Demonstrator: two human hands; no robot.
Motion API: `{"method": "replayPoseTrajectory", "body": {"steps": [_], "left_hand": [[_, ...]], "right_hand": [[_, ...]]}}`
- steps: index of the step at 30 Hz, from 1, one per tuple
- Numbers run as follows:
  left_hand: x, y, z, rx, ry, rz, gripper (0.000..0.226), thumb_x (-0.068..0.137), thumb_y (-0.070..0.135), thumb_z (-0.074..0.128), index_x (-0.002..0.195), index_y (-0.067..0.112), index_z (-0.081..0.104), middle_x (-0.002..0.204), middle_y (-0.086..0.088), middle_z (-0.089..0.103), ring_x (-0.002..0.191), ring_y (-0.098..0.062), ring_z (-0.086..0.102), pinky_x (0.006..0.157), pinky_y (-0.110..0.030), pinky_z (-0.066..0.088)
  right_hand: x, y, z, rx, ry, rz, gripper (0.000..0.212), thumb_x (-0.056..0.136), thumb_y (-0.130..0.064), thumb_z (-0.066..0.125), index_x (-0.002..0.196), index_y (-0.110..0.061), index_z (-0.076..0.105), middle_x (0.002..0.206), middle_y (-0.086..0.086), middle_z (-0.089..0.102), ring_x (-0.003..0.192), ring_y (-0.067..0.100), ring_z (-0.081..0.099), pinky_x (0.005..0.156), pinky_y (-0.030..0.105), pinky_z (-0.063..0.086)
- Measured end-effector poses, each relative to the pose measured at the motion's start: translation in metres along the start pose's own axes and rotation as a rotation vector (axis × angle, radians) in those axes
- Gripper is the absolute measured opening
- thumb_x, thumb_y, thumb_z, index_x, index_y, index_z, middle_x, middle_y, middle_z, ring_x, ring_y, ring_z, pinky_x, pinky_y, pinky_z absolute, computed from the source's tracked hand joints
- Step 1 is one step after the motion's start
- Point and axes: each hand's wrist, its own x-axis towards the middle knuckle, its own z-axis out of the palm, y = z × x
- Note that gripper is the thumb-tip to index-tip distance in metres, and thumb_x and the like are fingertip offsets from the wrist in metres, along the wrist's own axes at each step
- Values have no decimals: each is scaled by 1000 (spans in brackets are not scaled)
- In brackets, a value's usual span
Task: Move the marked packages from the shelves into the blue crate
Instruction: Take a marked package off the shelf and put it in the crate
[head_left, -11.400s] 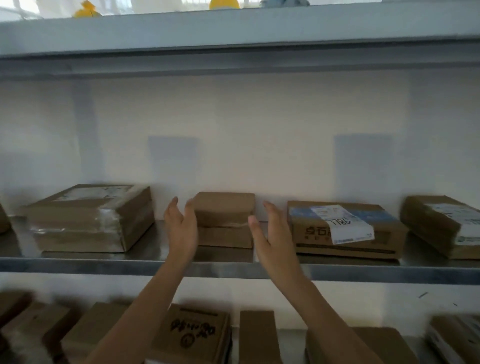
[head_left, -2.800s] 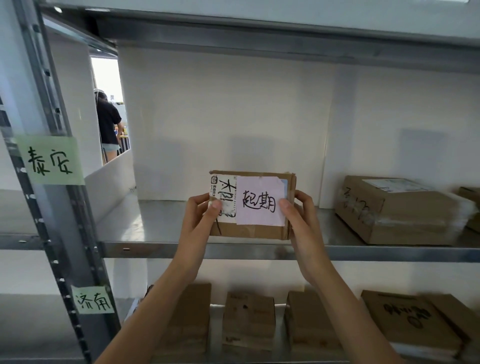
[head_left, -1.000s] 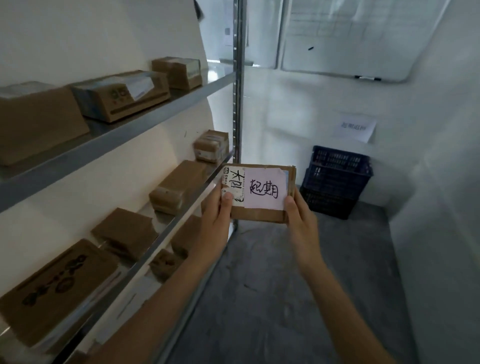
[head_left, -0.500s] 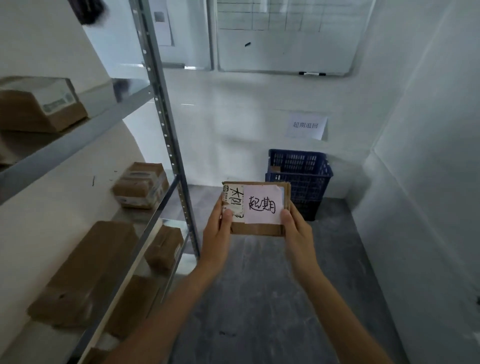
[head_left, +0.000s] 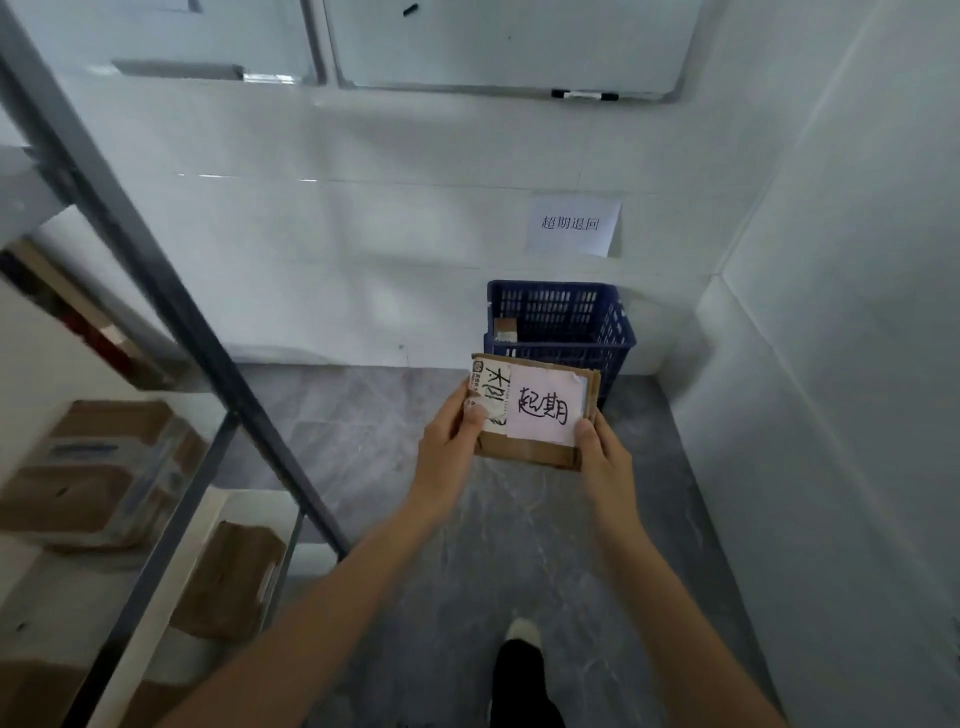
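Head view, both hands, left hand (head_left: 448, 446), right hand (head_left: 602, 452), gripping flat brown cardboard package (head_left: 535, 447), pink handwritten note (head_left: 545, 410) on top

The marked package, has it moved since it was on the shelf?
Yes. The marked package is off the shelf, nearer the blue crate, gripped by both hands.

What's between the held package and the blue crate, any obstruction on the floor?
Nothing visible. Both hands, left hand and right hand, grip the package, and the blue crate sits ahead in the corner. The floor between is bare; the shelf post stands off to the left, outside the path.
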Motion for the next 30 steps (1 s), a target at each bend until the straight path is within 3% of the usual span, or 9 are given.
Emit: {"method": "replayPoseTrajectory", "body": {"steps": [3, 6, 11, 15, 22, 28, 30], "left_hand": [[65, -7, 29, 17, -13, -16, 33, 101, 23, 43, 132, 31, 50, 116, 13, 63, 101, 6, 60, 76, -8, 49], [129, -12, 56, 22, -12, -56, 31, 101, 22, 42, 130, 30, 51, 119, 8, 63, 101, 5, 59, 75, -7, 49], [215, -28, 83, 54, -5, -137, 36, 102, 25, 40, 137, 23, 48, 124, 4, 61, 112, -7, 57, 81, -13, 52], [284, -49, 93, 106, -23, -201, 36, 102, 29, 40, 136, 27, 50, 125, 5, 60, 113, -8, 55, 91, -22, 47], [432, -81, 118, 70, -86, -279, 24, 102, 23, 39, 111, 41, 53, 97, 26, 64, 88, 19, 58, 65, -3, 46], [537, -97, 142, 76, -119, -395, 26, 103, 33, 33, 111, 43, 55, 93, 24, 70, 86, 10, 64, 65, -6, 48], [565, -105, 152, 108, -132, -419, 28, 103, 30, 34, 108, 39, 60, 98, 13, 71, 89, -7, 67, 74, -18, 53]], "right_hand": [[73, 3, -6, -30, 2, 26, 38, 103, -25, 41, 139, -20, 53, 124, -1, 64, 103, 3, 59, 70, 6, 46], [142, -1, -13, -47, 3, 61, 39, 103, -25, 41, 142, -21, 49, 126, -1, 62, 105, 5, 57, 73, 9, 45], [236, 2, -7, -44, -37, 121, 35, 104, -25, 40, 137, -27, 51, 104, -23, 57, 94, -9, 52, 63, -2, 41], [306, 13, 6, -78, -56, 170, 33, 103, -24, 41, 135, -27, 52, 106, -15, 60, 95, -5, 54, 68, 9, 45], [454, 34, 33, -126, 2, 267, 38, 102, -23, 45, 139, -23, 50, 128, 2, 58, 114, 14, 54, 91, 27, 48], [550, 39, 44, -116, 80, 340, 40, 99, -26, 51, 139, -20, 49, 129, 0, 58, 113, 13, 54, 92, 28, 47], [576, 47, 42, -121, 96, 376, 43, 98, -29, 53, 140, -17, 48, 130, 2, 57, 116, 16, 53, 96, 33, 46]]}}
